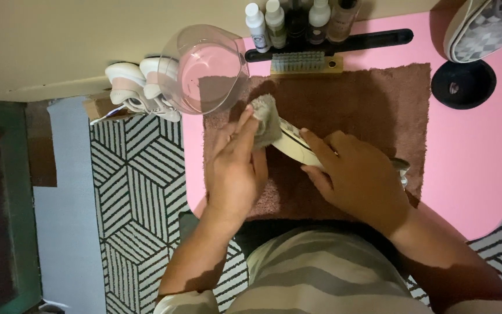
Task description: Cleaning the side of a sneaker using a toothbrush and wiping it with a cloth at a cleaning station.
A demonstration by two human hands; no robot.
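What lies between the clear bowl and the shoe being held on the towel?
In the head view, the left hand presses a grey cloth between the clear bowl and the shoe.

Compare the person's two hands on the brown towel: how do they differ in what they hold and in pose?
The left hand presses a small grey cloth against the shoe's tip, fingers stretched forward; the right hand lies over the pale shoe, fingers curled around it to steady it. The left hand sits nearer the clear glass bowl; the right is nearer the towel's right edge. Both work over the brown towel on the same shoe.
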